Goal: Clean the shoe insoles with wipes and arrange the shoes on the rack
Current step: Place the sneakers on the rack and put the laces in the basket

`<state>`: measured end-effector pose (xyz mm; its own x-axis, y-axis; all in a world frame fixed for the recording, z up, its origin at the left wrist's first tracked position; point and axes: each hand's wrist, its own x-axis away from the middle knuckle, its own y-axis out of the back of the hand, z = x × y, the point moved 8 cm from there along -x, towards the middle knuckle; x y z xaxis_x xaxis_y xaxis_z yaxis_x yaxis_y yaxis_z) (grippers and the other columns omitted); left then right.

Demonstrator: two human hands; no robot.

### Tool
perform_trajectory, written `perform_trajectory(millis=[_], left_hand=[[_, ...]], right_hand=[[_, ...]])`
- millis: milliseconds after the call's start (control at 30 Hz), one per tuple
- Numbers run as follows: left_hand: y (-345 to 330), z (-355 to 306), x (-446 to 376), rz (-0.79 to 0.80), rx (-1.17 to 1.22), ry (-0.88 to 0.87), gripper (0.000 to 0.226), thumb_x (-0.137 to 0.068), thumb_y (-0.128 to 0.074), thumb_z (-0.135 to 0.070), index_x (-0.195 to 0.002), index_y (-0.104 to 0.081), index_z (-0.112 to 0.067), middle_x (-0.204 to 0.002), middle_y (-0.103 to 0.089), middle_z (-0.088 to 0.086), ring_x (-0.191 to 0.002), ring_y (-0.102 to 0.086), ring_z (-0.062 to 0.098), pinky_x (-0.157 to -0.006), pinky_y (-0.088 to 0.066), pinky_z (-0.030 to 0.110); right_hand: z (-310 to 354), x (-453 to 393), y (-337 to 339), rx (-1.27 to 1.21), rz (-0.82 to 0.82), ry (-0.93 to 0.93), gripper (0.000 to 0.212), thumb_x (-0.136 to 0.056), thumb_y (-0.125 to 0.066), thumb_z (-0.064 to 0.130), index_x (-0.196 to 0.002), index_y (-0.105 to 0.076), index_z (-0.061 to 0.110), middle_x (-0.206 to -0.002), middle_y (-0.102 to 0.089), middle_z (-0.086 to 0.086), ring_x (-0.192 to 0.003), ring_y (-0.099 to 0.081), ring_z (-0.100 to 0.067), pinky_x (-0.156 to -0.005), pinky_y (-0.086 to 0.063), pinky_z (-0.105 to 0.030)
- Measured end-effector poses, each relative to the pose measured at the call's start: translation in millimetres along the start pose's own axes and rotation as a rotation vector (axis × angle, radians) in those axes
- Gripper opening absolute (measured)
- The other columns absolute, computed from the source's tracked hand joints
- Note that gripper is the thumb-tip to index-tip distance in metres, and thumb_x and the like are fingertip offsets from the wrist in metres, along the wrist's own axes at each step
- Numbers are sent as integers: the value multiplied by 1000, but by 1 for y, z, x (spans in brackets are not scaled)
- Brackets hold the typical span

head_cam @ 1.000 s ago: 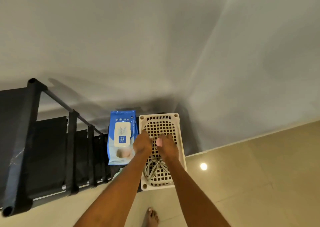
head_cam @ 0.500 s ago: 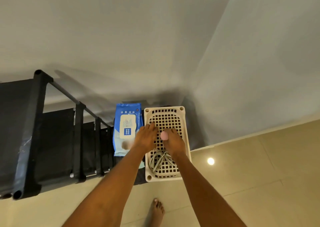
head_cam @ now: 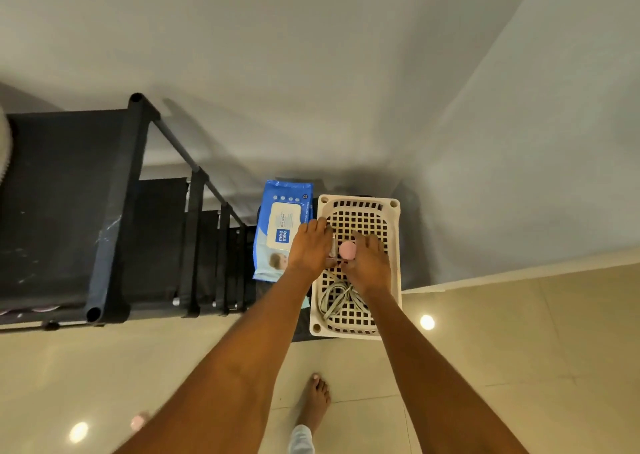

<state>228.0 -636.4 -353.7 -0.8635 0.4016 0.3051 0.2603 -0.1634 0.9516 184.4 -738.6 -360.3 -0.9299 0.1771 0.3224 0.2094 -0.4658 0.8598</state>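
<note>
Both hands over white lattice basket (head_cam: pixel 360 207), left hand (head_cam: pixel 310 247) and right hand (head_cam: pixel 369 266) fingers closed on small pink-capped item (head_cam: pixel 347 249), wipes pack (head_cam: pixel 282 228) just beside basket's left rim, black shoe rack (head_cam: pixel 114 211) further left, tiled floor (head_cam: pixel 519 332) open to the right.

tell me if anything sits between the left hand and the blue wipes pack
Nothing visible does. The left hand is over the white basket's left rim, and the wipes pack lies right beside it, uncovered.

Both arms were extended forward and down, with the hands close together. The left hand (head_cam: pixel 309 249) was palm down, fingers curled. The right hand (head_cam: pixel 367 265) was beside it, fingers bent around a small object.
</note>
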Motion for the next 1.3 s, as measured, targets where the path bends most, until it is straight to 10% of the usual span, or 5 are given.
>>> perform_trajectory(millis=[600, 1300], left_hand=[[-55, 135, 307, 26, 502, 493, 34, -99, -37, -25, -131, -43, -15, -130, -47, 7, -117, -46, 22, -99, -36, 33], [-595, 246, 544, 222, 864, 1308, 38, -90, -43, -13, -128, -44, -13, -126, -50, 9, -114, -46, 28, -92, -36, 34]], right_hand=[[202, 210, -114, 94, 137, 243, 23, -93, -50, 25, -114, -58, 20, -117, -53, -3, -112, -49, -23, -91, -42, -33], [202, 353, -685, 352, 820, 746, 45, -86, -58, 3, -128, -47, 13, -130, -46, -7, -118, -48, -23, -84, -46, -26]])
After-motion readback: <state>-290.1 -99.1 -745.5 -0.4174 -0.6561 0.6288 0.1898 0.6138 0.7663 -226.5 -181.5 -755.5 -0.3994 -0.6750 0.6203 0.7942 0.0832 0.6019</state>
